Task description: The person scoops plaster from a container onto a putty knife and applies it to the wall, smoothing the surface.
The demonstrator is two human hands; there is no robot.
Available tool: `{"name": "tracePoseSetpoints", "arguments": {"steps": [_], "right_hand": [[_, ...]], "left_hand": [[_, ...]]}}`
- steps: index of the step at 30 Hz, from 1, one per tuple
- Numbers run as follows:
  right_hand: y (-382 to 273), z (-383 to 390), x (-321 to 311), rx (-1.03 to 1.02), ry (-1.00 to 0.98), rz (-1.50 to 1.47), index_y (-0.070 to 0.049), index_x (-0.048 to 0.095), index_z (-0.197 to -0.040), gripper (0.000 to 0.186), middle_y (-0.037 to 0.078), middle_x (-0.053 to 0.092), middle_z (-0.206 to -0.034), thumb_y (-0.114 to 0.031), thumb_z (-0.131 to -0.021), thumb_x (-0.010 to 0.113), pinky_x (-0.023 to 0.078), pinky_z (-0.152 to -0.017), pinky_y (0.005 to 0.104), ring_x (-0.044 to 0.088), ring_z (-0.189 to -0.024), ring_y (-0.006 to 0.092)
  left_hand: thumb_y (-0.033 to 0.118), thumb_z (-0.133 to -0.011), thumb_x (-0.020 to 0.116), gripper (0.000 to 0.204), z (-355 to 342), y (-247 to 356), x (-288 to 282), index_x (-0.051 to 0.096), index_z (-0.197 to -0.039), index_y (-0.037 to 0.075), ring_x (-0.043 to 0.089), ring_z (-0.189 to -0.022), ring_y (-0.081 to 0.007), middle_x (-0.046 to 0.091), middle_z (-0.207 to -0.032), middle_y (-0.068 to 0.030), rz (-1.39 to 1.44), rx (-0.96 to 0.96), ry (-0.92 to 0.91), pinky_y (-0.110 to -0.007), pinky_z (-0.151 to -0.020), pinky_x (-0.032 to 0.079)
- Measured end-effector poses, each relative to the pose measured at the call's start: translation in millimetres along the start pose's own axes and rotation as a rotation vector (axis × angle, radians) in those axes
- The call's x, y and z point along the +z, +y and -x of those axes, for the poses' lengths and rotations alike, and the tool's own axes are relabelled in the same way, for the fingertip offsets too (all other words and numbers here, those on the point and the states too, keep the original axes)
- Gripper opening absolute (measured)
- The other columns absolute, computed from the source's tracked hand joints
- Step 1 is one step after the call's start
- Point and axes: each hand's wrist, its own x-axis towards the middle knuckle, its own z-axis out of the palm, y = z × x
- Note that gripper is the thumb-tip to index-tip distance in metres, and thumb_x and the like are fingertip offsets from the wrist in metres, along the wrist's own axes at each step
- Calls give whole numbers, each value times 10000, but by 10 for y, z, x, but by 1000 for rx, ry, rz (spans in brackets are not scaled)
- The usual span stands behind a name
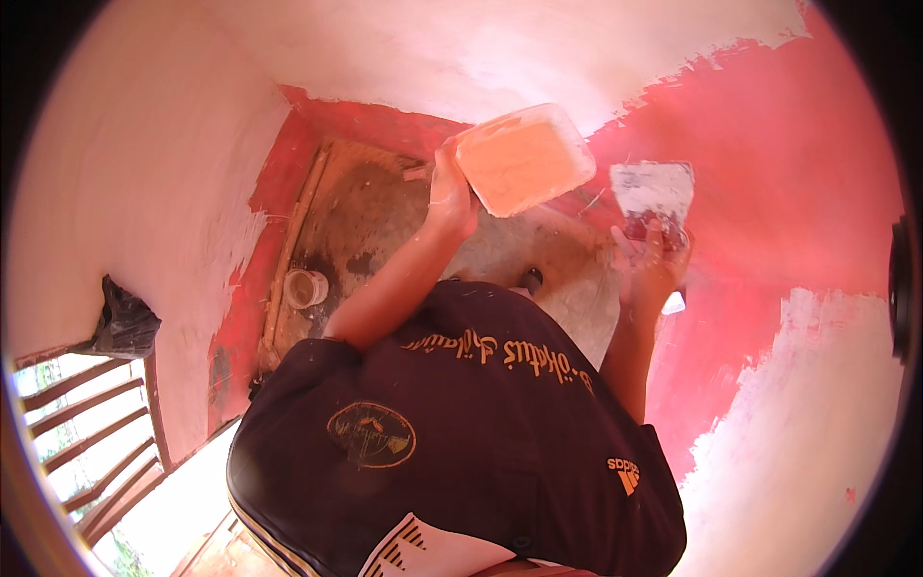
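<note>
A rectangular plastic tub (576,144) is gripped at its left end by the left hand (451,197), long axis slanting up rightward; just to its right — hands apart — a broad putty knife (656,185) is clasped by the right hand (658,248), blade up.

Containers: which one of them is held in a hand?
The rectangular container, gripped by the left hand. The round pale bucket instead stands on the floor.
</note>
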Motion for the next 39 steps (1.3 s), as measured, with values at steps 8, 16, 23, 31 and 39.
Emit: {"name": "tracePoseSetpoints", "arguments": {"steps": [8, 16, 23, 31, 39], "right_hand": [[157, 4, 94, -34, -40, 191, 5, 515, -1249, 249, 109, 634, -1038, -70, -1024, 593, 634, -577, 286, 638, -783, 128], [158, -18, 219, -60, -45, 250, -16, 536, -1176, 193, 86, 673, -960, -72, -1011, 619, 529, -467, 229, 615, -653, 85], [83, 7, 271, -88, -64, 248, 0, 524, -1118, 161, 87, 636, -937, -50, -999, 619, 510, -438, 228, 613, -657, 97], [129, 29, 272, -127, -46, 313, -3, 531, -1058, 159, 81, 625, -903, -80, -992, 653, 498, -434, 234, 591, -602, 90], [107, 81, 319, -147, -76, 323, 6, 518, -1032, 153, 80, 626, -813, -78, -992, 639, 509, -444, 238, 581, -572, 80]], "left_hand": [[415, -1067, 328, 548, -11, -188, -114, 550, -1365, 11, 612, -1208, -218, 632, -1314, -103, -143, 66, 19, -369, -1022, 489], [253, -1087, 446, 300, 23, -305, -187, 594, -1166, 5, 601, -1036, -152, 641, -1114, -71, -259, 231, 140, -326, -931, 495], [226, -1083, 490, 296, 45, -356, -214, 603, -1222, -10, 597, -1073, -139, 650, -1153, -67, -323, 336, -23, -317, -959, 485], [260, -1086, 461, 380, 56, -414, -129, 596, -1299, -25, 592, -1136, -152, 652, -1223, -85, -364, 378, -140, -307, -991, 469], [269, -1086, 467, 368, -25, -513, -153, 651, -1196, -29, 640, -937, -155, 710, -1005, -118, -561, 463, 18, -334, -844, 520]]}}
